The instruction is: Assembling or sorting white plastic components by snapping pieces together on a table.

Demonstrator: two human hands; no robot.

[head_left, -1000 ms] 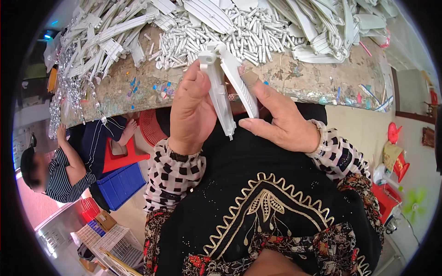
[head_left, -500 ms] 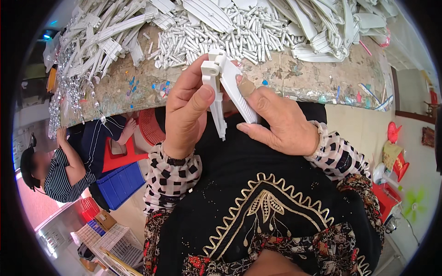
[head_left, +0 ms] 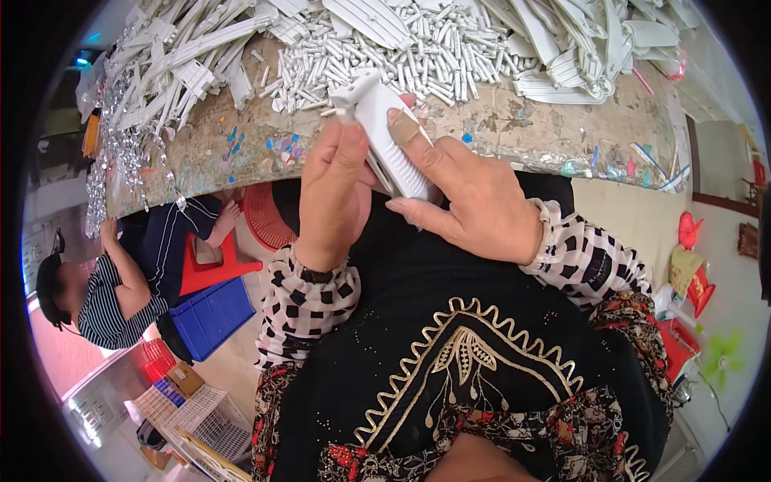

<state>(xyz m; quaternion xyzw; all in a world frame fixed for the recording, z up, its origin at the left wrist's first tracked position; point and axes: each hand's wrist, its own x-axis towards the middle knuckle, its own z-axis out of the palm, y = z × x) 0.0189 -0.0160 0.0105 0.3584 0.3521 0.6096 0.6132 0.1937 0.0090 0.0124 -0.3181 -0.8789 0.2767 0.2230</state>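
Observation:
Just off the table's near edge, my two hands hold a white plastic clip-like piece (head_left: 377, 106) made of two long arms joined at the far end. One arm has a ribbed face. My left hand (head_left: 331, 193) pinches the left arm near the joint between thumb and fingers. With thumb and forefinger, my right hand (head_left: 486, 205) grips the ribbed arm; a tan bandage wraps a finger. The two arms lie close together, and the lower ends are partly hidden by my right hand. Beyond is a heap of small white pins (head_left: 450, 60).
Long white slatted parts (head_left: 213, 44) pile up at the table's far left, broad white pieces (head_left: 562, 84) at the right. Silver tinsel (head_left: 95, 185) hangs off the left edge. A person (head_left: 120, 297) sits at left near a blue crate (head_left: 213, 317) and a red stool (head_left: 213, 273).
The two arms of the white piece have swung from a spread V to nearly together. Both hands have tilted it and moved slightly left and away from me.

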